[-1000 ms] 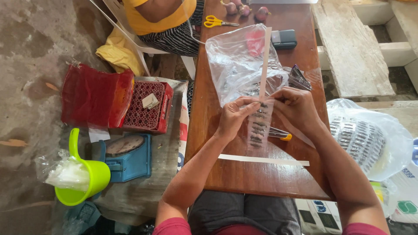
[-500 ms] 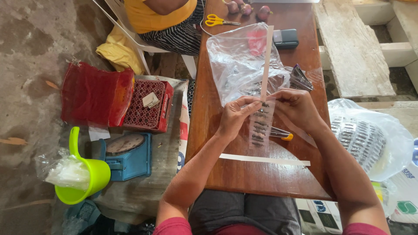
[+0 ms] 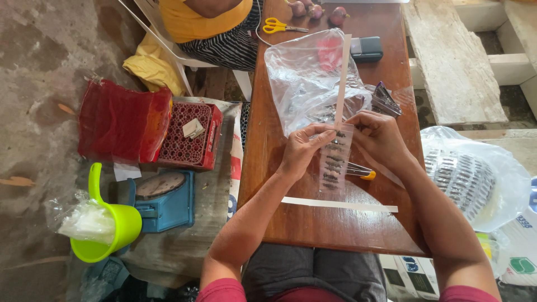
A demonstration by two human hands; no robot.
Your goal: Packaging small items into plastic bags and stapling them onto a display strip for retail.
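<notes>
Wooden counter (image 3: 313,223) over concrete floor | left hand (image 3: 299,150) and right hand (image 3: 380,137) both pinch a clear strip of small packets (image 3: 334,162) at frame centre, unchanged from half a second ago | pale paper strip (image 3: 342,78) still rises toward the plastic bag (image 3: 305,78) | yellow scissors (image 3: 277,25) at top.

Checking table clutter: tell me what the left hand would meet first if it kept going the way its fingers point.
Probably the right hand: the left hand points rightward across the small packet both hold.
</notes>
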